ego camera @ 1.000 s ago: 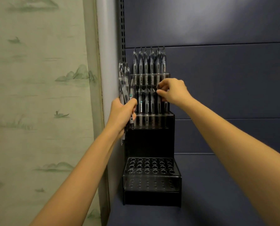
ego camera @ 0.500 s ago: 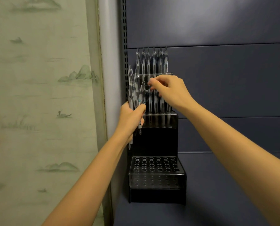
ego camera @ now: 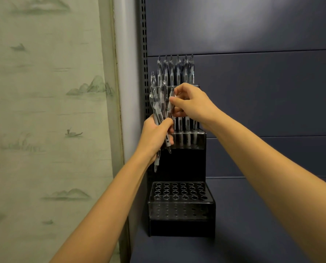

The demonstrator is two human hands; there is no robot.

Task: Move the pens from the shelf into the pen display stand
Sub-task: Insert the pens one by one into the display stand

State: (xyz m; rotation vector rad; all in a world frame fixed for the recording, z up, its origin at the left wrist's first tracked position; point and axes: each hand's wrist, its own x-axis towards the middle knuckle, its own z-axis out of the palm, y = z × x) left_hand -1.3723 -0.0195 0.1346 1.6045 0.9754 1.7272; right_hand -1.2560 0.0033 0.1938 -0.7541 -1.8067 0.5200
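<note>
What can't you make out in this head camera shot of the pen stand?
Head view only:
Pen count in the bundle held by the left hand: overlapping, blurred.
Middle tier, left slots: hidden behind the left hand and right hand.
Markings on the top-row pens: too small.

Pale green wallpaper with faint painted mountains and boats (ego camera: 44, 111) on the left, grey-white corner post (ego camera: 123, 73), slotted metal upright (ego camera: 143, 54), dark blue horizontal wall panels (ego camera: 262, 92), soft light high up.

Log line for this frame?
left hand: holds pen bundle | right hand: pinches one pen | stand: bottom tier empty
</note>
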